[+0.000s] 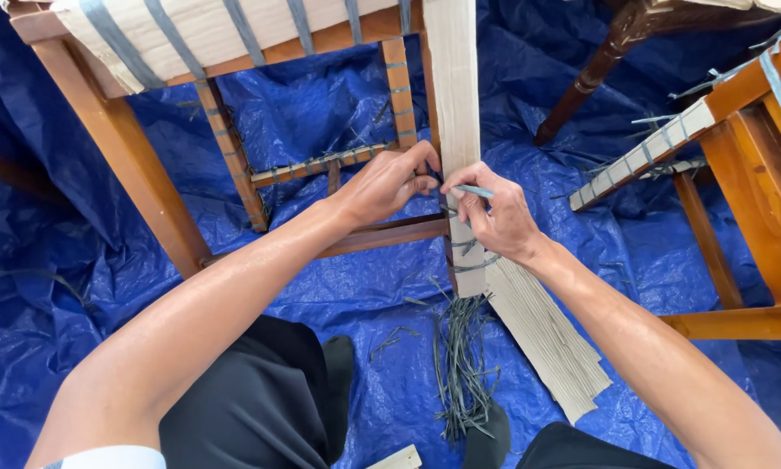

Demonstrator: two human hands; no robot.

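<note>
The right hand [493,219] pinches a thin grey-blue plastic strap [474,190] between thumb and forefinger, the free end pointing left toward the left hand [388,184], whose fingers [421,167] are curled together against the edge of the cardboard-wrapped chair leg [454,113]. The strap lies level, crosswise to the leg, whose long axis runs straight up the view; both hands meet at the same height, the right on the leg's face, the left just beside its left edge. More straps already circle the leg below. Cut strap offcuts [461,365] lie on the blue tarpaulin [338,269], beside a corrugated cardboard sheet [547,334].
</note>
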